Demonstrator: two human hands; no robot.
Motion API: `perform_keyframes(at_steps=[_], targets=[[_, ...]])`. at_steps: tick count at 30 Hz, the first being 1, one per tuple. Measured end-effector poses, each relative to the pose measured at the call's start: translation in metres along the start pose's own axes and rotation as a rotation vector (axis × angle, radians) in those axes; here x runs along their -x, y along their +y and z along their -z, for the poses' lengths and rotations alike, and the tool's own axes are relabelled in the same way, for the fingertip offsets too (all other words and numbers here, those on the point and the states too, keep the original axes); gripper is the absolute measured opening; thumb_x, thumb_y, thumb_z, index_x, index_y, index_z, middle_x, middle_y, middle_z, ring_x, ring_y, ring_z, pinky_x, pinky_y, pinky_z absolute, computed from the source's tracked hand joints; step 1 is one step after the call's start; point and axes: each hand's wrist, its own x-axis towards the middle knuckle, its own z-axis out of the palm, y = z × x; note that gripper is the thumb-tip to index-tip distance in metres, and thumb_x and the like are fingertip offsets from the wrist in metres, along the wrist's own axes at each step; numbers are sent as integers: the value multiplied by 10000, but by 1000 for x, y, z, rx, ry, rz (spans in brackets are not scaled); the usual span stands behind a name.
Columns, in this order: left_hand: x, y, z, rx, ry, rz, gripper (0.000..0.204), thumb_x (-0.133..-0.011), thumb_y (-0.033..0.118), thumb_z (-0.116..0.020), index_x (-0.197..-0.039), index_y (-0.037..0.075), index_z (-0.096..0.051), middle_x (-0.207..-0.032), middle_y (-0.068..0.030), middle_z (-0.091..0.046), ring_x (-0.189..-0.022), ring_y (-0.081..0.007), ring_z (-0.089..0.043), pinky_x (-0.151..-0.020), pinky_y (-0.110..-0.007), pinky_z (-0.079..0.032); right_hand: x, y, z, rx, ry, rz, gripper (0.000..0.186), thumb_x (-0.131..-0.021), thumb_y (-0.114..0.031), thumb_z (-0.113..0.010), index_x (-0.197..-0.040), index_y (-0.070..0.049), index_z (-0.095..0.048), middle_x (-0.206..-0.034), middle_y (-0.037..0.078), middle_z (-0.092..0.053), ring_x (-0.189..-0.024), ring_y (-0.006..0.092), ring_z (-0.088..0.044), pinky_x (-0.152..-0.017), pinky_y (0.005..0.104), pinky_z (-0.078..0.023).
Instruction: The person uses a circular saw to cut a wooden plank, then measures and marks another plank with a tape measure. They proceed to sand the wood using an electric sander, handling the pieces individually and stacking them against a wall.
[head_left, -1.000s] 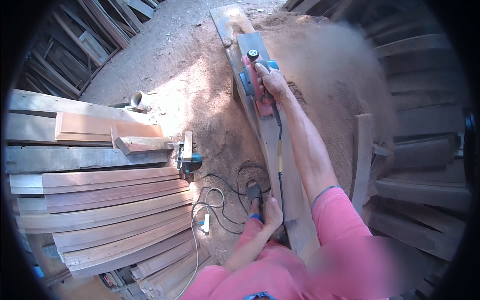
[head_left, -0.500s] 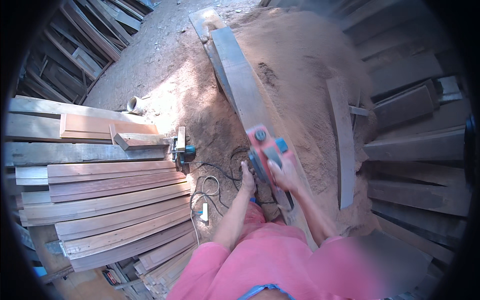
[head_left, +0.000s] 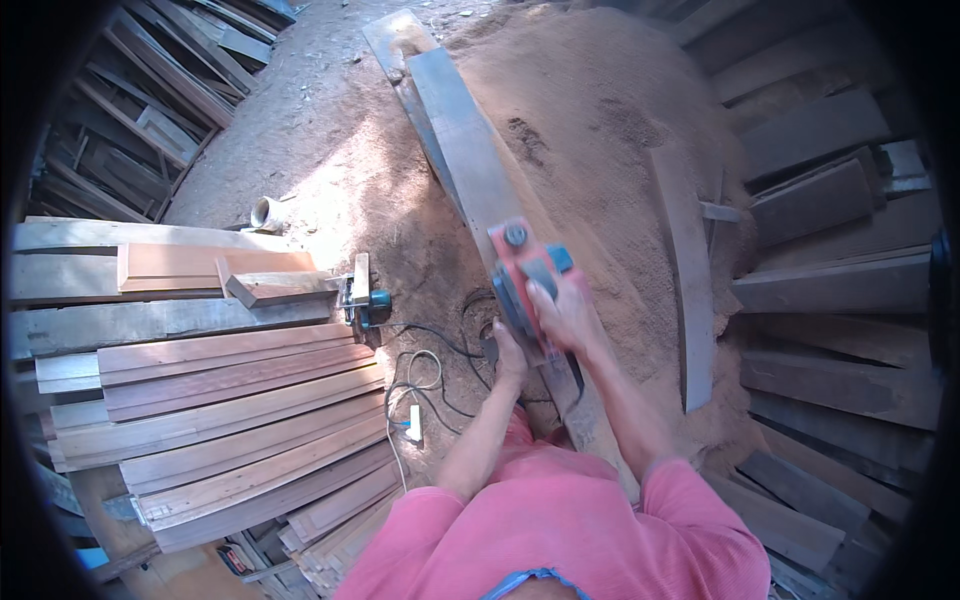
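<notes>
planing pass in hand. right hand [head_left: 562, 318] is closed round the handle of the red and blue electric planer [head_left: 522, 272], which sits on the near stretch of the long plank [head_left: 470, 165] lying over the sawdust heap [head_left: 610, 130]. left hand [head_left: 508, 352] presses on the plank edge just beside the tool; its grip closure cannot be told. next move, in my judgement, calls for steady, level pressure along the plank, cable [head_left: 430, 375] kept aside.

Both forearms reach forward from the lower edge; right hand [head_left: 565, 318] curled closed in a grip, left hand [head_left: 508, 358] pressed flat just beside it.
</notes>
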Motion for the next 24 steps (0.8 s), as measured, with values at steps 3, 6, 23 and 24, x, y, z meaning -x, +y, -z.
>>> perform_keyframes(at_steps=[3, 6, 23, 24], targets=[[-6, -4, 5, -460, 60, -47, 774, -1082, 595, -142, -1526, 19, -407, -1483, -214, -517, -1399, -360, -467, -1181, -423, -347, -116, -26, -5, -33, 147, 186, 468, -1015, -427, -570, -1055, 27, -674, -710, 102, -661, -652, 194, -647, -613, 390, -506], [-17, -16, 12, -720, 71, -48, 726, -1095, 535, -158, -1499, -7, -424, -1442, -291, -527, -1381, -440, -469, -1163, -457, -361, -190, -50, 14, -110, 97, 151, 460, -1026, -440, -562, -1044, -1, -696, -681, 47, -623, -621, 146, -604, -586, 349, -495], [-38, -44, 20, -644, 199, -151, 735, -1106, 518, -182, -1385, -65, -531, -1365, -308, -595, -1317, -427, -545, -1120, -441, -396, 174, 104, 28, -95, 68, 65, 533, -956, -402, -615, -1245, 45, -609, -1090, 291, -688, -1038, 412, -686, -896, 466, -512], [-39, -40, 17, -592, 184, -130, 738, -1105, 523, -184, -1383, -65, -532, -1365, -309, -594, -1317, -425, -544, -1122, -438, -394, 177, 101, 29, -114, 53, 17, 524, -953, -405, -619, -1214, 49, -615, -1072, 290, -690, -1022, 413, -688, -879, 472, -513]])
